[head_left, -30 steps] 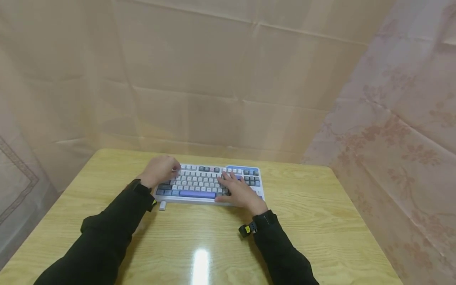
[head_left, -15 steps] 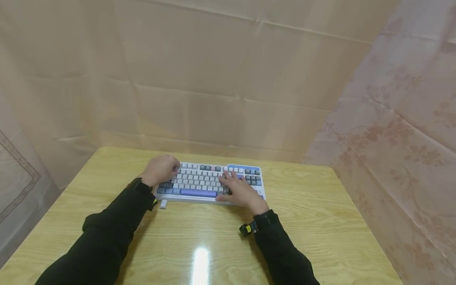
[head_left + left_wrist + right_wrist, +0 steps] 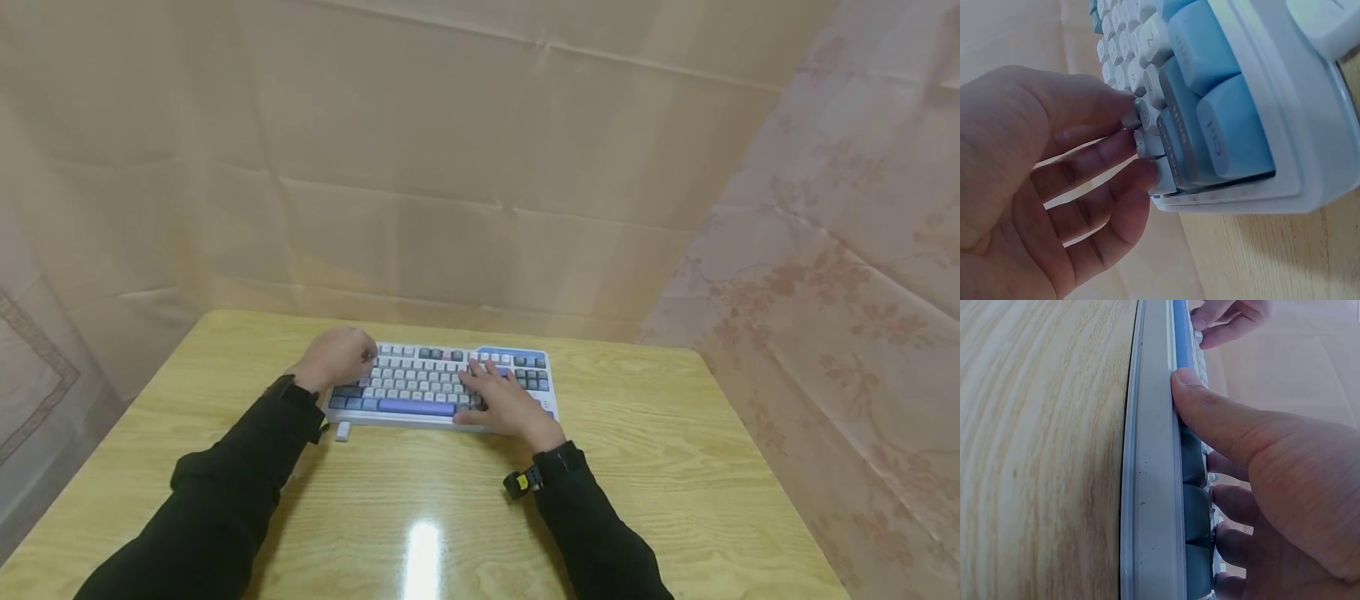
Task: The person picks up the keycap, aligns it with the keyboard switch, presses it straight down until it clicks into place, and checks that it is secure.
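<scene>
A white, grey and blue computer keyboard (image 3: 416, 387) lies flat on the wooden table. At its left end my left hand (image 3: 336, 362) pinches a small grey-white keycap (image 3: 1130, 119) between thumb and forefinger, seen in the left wrist view. That hand's other fingertips touch the keys at the keyboard's left side. Whether the pinched keycap is seated or lifted I cannot tell. Spread over the keyboard's right half is my right hand (image 3: 504, 403). Its thumb rests by the purple space bar (image 3: 416, 408), and its other fingers lie on keys.
A loose white piece like a keycap (image 3: 342, 432) lies on the table (image 3: 360, 517) at the keyboard's front left corner. Beige cloth (image 3: 450, 167) hangs behind the table, and patterned cloth (image 3: 840, 317) hangs at the right.
</scene>
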A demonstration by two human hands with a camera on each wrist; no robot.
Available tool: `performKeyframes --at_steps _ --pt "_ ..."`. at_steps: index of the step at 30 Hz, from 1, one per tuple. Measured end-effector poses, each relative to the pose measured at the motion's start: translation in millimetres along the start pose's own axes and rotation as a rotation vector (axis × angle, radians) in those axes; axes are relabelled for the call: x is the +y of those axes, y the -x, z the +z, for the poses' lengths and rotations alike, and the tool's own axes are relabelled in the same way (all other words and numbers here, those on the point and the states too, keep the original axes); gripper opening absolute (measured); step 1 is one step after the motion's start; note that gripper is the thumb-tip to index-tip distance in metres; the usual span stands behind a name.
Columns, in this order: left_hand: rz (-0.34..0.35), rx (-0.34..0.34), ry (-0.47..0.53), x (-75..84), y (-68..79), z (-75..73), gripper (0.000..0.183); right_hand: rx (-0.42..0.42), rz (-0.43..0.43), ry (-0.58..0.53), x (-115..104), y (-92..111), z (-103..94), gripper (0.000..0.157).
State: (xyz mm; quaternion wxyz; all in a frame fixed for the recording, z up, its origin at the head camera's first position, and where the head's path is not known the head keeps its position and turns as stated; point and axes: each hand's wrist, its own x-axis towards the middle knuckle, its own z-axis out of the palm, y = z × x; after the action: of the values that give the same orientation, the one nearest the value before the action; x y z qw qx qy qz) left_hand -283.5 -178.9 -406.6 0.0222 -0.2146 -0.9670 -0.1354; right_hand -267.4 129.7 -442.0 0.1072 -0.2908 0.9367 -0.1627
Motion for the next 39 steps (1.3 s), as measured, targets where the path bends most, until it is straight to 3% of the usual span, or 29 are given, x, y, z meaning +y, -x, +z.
performKeyframes --at_steps 18,31,39 --pt "-0.053 0.019 0.024 -5.4 -4.2 6.2 0.014 -0.015 0.004 0.003 -2.3 -1.1 -1.5 0.082" --pt "-0.101 0.013 0.1 -7.1 -1.4 4.8 0.01 -0.012 -0.007 0.001 -3.5 -1.4 -0.7 0.083" --pt "-0.116 0.016 0.12 -2.4 -5.1 6.5 0.006 -0.009 0.005 -0.007 -2.0 1.4 -2.0 0.082"
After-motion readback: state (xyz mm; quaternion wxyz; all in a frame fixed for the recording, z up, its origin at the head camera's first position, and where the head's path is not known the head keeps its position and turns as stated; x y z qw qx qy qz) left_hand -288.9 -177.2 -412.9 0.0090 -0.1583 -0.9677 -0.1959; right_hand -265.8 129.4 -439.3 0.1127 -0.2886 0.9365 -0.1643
